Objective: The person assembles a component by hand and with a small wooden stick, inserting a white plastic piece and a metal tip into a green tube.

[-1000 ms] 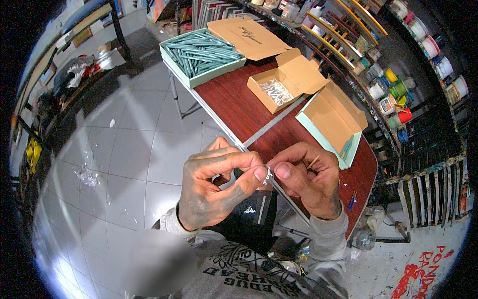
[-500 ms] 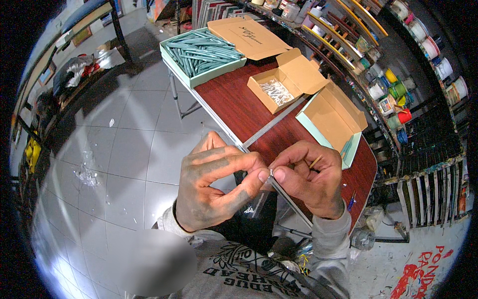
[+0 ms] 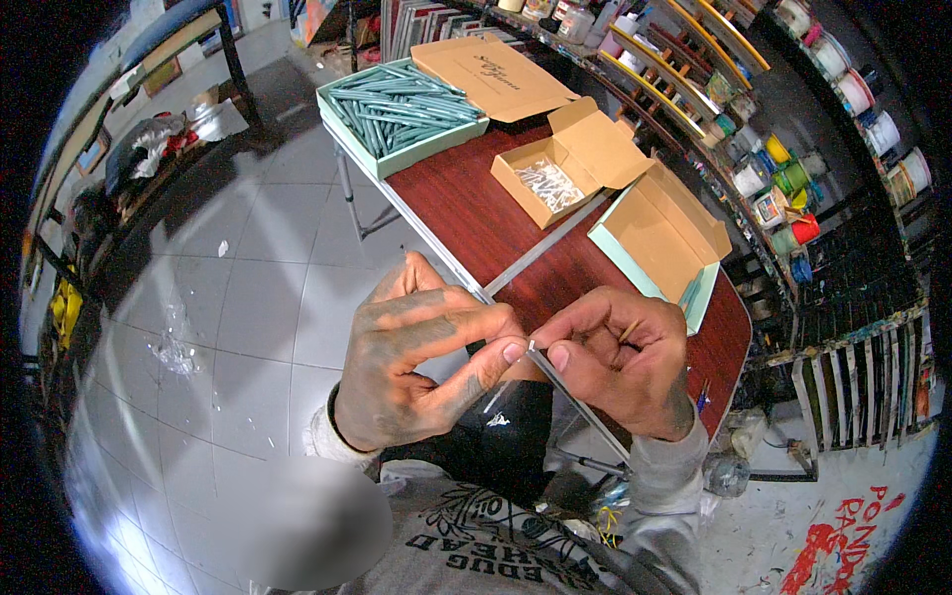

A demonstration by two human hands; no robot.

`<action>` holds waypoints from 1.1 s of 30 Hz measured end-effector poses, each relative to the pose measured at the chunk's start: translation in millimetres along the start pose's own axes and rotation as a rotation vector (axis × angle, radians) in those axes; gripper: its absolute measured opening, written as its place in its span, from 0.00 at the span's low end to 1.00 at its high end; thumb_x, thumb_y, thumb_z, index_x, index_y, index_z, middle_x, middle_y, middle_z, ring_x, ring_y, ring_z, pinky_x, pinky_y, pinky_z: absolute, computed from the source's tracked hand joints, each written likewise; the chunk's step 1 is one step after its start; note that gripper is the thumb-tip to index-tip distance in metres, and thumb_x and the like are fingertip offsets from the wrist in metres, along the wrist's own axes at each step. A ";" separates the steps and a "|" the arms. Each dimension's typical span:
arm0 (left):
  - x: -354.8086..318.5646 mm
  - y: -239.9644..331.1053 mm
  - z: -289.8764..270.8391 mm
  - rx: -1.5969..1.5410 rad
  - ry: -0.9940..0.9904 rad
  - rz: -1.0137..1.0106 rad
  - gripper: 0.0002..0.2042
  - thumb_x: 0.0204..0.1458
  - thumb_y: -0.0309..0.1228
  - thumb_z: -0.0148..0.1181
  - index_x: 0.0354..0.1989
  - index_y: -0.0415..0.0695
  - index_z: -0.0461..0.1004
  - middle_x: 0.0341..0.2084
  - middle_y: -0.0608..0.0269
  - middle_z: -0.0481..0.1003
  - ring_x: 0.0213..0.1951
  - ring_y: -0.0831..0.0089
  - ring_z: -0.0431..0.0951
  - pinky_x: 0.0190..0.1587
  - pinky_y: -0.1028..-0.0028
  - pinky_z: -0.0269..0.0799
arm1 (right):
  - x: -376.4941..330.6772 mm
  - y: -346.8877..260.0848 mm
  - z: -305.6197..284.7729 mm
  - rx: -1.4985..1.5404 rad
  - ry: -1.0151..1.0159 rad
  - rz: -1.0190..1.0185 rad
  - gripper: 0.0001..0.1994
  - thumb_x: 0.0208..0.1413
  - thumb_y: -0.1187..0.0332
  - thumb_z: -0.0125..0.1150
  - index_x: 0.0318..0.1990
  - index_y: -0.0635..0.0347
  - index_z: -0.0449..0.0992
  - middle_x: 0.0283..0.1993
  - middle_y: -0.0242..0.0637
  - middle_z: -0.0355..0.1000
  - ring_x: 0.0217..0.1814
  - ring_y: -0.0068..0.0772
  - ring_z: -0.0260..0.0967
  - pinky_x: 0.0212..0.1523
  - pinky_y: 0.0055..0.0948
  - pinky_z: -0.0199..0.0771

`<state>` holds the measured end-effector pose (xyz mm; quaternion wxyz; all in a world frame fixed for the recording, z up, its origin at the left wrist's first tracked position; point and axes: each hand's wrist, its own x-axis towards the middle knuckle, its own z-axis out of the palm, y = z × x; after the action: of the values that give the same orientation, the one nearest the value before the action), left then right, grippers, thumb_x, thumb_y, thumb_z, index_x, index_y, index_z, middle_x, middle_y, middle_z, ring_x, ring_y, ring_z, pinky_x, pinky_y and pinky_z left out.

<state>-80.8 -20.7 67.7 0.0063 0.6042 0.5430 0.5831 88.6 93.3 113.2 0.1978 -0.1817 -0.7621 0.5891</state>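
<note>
Small pale piece: pinched between the fingertips of both hands, held in the air just in front of the surface.
Left hand: thumb and forefinger grasping the piece.
Right hand: grasping it too, a thin stick tucked inside.
Risk: the piece looks tiny; a slack pinch would likely drop it onto the tiled floor.
Boxes: well apart.

Free room lies over the bare red-brown table between the near edge and the boxes, and over the tiled floor to the left. Obstacles on the table: a green tray of sticks at the far end, a small open carton mid-table, an open green box toward the right. Crowded shelves close off the right side.
</note>
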 end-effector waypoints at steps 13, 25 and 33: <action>5.2 2.9 -14.8 0.104 -0.081 0.080 0.07 0.41 0.31 0.69 0.30 0.46 0.81 0.23 0.70 0.78 0.24 0.70 0.65 0.32 0.71 0.59 | 6.7 -9.4 5.8 -0.176 0.051 -0.187 0.03 0.49 0.77 0.65 0.31 0.67 0.78 0.14 0.18 0.61 0.16 0.04 0.45 0.16 0.14 0.42; 5.1 1.4 -11.7 0.063 -0.075 0.092 0.06 0.42 0.30 0.69 0.29 0.45 0.81 0.23 0.68 0.79 0.24 0.71 0.69 0.33 0.70 0.59 | 9.8 -11.6 6.3 -0.215 0.014 -0.119 0.03 0.46 0.79 0.63 0.29 0.65 0.76 0.16 0.20 0.63 0.18 0.06 0.50 0.18 0.15 0.46; 6.2 -2.5 -10.6 -0.020 -0.075 0.056 0.05 0.43 0.30 0.68 0.27 0.45 0.81 0.23 0.68 0.79 0.25 0.71 0.68 0.33 0.71 0.59 | 12.4 -0.3 -3.4 0.099 -0.078 0.048 0.02 0.51 0.76 0.63 0.33 0.61 0.77 0.19 0.17 0.62 0.20 0.06 0.50 0.19 0.15 0.46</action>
<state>-91.7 -22.3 73.8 0.0164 0.6407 0.5194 0.5653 79.7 102.3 115.4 0.1626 -0.1670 -0.7345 0.6373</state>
